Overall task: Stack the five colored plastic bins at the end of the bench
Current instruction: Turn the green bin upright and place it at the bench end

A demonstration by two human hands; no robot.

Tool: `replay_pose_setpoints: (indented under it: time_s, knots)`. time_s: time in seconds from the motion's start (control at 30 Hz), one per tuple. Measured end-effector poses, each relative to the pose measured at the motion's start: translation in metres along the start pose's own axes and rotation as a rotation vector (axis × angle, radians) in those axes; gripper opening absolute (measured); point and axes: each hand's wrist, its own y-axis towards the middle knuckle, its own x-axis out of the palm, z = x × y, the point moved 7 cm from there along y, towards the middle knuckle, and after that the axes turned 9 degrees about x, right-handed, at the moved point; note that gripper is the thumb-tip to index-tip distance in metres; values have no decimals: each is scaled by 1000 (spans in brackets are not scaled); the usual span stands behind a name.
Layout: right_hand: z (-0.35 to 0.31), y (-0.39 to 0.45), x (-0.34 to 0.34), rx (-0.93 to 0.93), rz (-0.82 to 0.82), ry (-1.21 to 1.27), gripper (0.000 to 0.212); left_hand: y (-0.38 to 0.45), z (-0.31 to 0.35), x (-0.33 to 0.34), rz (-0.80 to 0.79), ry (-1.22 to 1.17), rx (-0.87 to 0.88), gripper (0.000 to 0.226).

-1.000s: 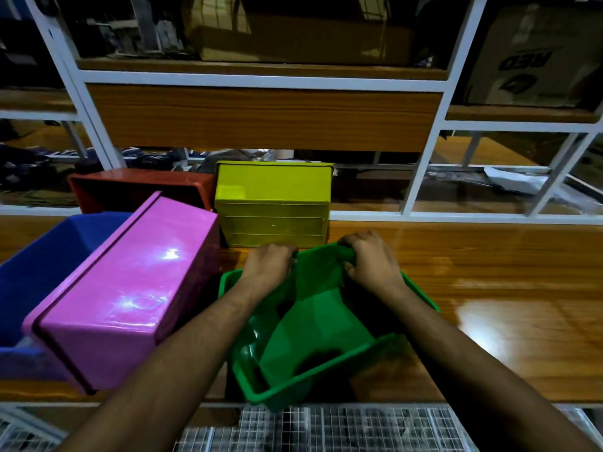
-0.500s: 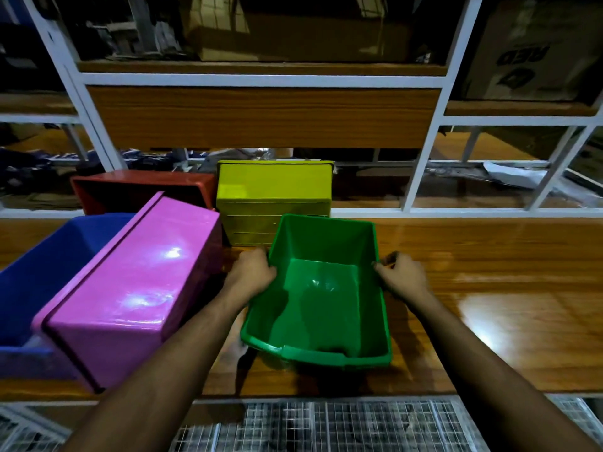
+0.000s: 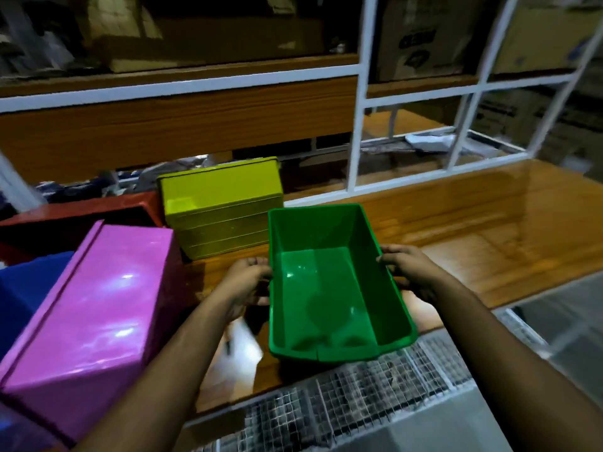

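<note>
An open-topped green bin (image 3: pixel 329 285) is held above the wooden bench (image 3: pixel 473 230), its near end past the bench's front edge. My left hand (image 3: pixel 248 282) grips its left rim and my right hand (image 3: pixel 408 272) grips its right rim. A pink bin (image 3: pixel 94 321) lies upside down at the left, resting partly on a blue bin (image 3: pixel 23 288). Behind them sits a red bin (image 3: pixel 75 220). A yellow bin (image 3: pixel 225 207) lies on its side at the back, just left of the green one.
White metal shelf frames (image 3: pixel 359 125) rise behind the bench, with cardboard boxes (image 3: pixel 421 37) on the shelves above. A wire mesh rack (image 3: pixel 359 396) runs below the bench's front edge. Bare bench surface stretches to the right of the green bin.
The green bin was tipped with both hands on its far rim; it is now level and lifted, hands moved to its sides. My view has swung to the right.
</note>
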Motion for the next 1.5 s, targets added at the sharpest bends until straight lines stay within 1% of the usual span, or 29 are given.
replay_pose_setpoints:
  time_s: [0.13,0.2,0.3,0.4,0.5,0.6,0.7,0.8,1.03,1.13,1.3,1.5]
  knots:
    - [30,-27,-65,77,63,87,44,8,14,66,-134,-19,47,29]
    - [45,-44,-105,90,95,152,41,9,24,109,-198,-13,63,32]
    - [64,-73,-172,69,187,262,37,7,38,181,-283,-8,92,33]
    - [86,-100,-248,13,295,392,29,4,48,266,-382,-15,108,32]
    - [110,-122,-324,-14,406,469,24,1,56,354,-471,-10,111,30]
    - [134,-140,-404,-8,492,489,17,-8,63,449,-533,1,109,28]
    - [149,-153,-479,-4,582,484,18,-18,77,531,-583,-13,124,30]
    - [154,-166,-539,-6,629,505,17,-22,92,599,-598,5,137,30]
    - [165,-169,-655,-27,674,574,19,-16,109,725,-679,17,132,29]
    - [170,-152,-698,-19,645,573,19,1,110,768,-688,-17,110,29]
    - [162,-105,-779,-4,616,565,20,50,113,838,-710,-85,77,33]
    - [130,-20,-876,18,544,501,19,124,131,912,-619,-146,40,37]
